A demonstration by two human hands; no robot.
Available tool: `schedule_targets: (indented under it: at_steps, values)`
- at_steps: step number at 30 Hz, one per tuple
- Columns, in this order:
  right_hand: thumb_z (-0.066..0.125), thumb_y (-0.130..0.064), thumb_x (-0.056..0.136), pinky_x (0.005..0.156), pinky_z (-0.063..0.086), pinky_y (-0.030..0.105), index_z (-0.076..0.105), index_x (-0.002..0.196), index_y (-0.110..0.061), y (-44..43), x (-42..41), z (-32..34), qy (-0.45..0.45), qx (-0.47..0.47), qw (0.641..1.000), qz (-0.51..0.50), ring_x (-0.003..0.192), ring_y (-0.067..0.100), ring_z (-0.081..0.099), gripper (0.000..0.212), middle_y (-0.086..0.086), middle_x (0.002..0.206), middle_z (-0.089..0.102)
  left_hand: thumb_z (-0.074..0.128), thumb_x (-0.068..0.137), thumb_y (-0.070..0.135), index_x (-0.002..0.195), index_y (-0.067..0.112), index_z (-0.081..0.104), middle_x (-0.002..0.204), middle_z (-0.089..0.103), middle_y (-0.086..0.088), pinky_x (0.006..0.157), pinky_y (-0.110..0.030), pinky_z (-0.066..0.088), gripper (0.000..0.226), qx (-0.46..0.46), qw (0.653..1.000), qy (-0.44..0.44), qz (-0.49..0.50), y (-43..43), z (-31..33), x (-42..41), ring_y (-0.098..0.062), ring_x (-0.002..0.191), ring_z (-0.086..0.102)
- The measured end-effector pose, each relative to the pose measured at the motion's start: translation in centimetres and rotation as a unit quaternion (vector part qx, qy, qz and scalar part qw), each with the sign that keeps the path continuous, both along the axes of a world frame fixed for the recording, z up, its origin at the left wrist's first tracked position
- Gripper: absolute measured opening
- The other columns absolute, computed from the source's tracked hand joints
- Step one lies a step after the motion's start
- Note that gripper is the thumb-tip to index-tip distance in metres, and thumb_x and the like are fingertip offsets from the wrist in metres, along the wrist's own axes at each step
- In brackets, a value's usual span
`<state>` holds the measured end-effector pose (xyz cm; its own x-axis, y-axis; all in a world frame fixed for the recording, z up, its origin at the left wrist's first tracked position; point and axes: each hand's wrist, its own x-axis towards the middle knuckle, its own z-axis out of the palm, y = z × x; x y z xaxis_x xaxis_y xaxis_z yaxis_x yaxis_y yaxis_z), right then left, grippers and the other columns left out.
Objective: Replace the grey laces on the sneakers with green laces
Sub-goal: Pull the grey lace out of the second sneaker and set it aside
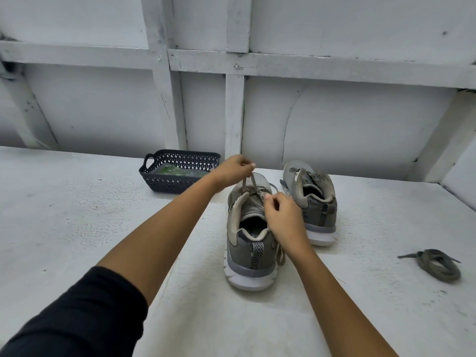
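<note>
Two grey sneakers stand on the white surface, heels toward me. The nearer sneaker (251, 243) still carries a grey lace (253, 182). My left hand (233, 169) pinches a loop of that lace and holds it up above the toe. My right hand (282, 215) pinches the lace at the eyelets on the shoe's right side. A loose lace end hangs by the heel. The farther sneaker (313, 199) has no lace visible. A coiled grey lace (438, 264) lies at the right. Green laces in clear wrapping (171, 171) sit in the basket.
A dark perforated basket (164, 182) stands behind my left forearm near the back wall. White wooden framing rises behind the surface. The surface's right edge slopes away past the coiled lace.
</note>
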<state>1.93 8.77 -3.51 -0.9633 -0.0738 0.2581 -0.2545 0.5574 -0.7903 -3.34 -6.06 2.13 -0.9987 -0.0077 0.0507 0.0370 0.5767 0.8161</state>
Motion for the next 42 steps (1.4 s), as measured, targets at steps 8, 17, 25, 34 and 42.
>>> schedule_targets:
  at_steps: [8,17,25,34,42]
  values:
    - [0.041,-0.032,0.098,0.075,0.035,0.031,0.049,0.080,-0.018,0.1,0.1,-0.1,0.000,0.006,1.000,-0.004,0.088,0.026,0.053,0.024,0.014,0.093,0.059,0.045,0.098,0.030,0.101,0.005,0.065,0.081,0.060,-0.002,0.062,-0.026,0.041,0.032,0.011,0.997,-0.045,0.062,-2.8,-2.6,3.7,-0.013,0.072,0.053]
    - [0.042,-0.031,0.097,0.074,0.033,0.029,0.050,0.080,-0.018,-0.1,-0.1,-0.2,0.002,0.001,1.000,-0.004,0.087,0.025,0.052,0.023,0.014,0.093,0.059,0.065,0.088,0.016,0.086,0.006,0.069,0.066,0.057,0.001,0.045,-0.007,0.035,0.011,0.101,0.993,0.016,0.060,-0.7,-3.4,4.5,0.006,0.046,0.047]
    - [0.041,-0.030,0.098,0.072,0.033,0.030,0.046,0.075,-0.018,0.1,0.0,-0.2,0.008,0.006,1.000,-0.002,0.081,0.022,0.049,0.027,0.011,0.085,0.056,0.055,0.094,0.024,0.073,0.018,0.063,0.073,0.057,0.004,0.068,-0.030,0.039,0.023,0.367,0.912,-0.057,0.171,-2.4,-0.7,2.9,-0.010,0.071,0.056]
    - [0.042,-0.029,0.097,0.072,0.032,0.030,0.046,0.076,-0.017,0.1,0.0,-0.3,0.011,0.010,1.000,-0.003,0.083,0.024,0.049,0.025,0.012,0.085,0.057,0.064,0.087,0.035,0.090,0.012,0.069,0.091,0.064,-0.005,0.065,-0.025,0.041,0.024,0.141,0.985,-0.057,0.077,-1.0,-3.6,5.0,-0.014,0.084,0.056]
    - [0.042,-0.029,0.098,0.069,0.033,0.030,0.046,0.075,-0.014,0.3,0.3,-0.1,0.009,0.004,1.000,0.001,0.081,0.023,0.049,0.027,0.009,0.081,0.055,0.061,0.090,0.018,0.079,0.012,0.066,0.078,0.063,0.002,0.061,-0.019,0.041,0.013,0.234,0.966,-0.002,0.109,-0.8,-2.8,4.6,-0.008,0.074,0.055]
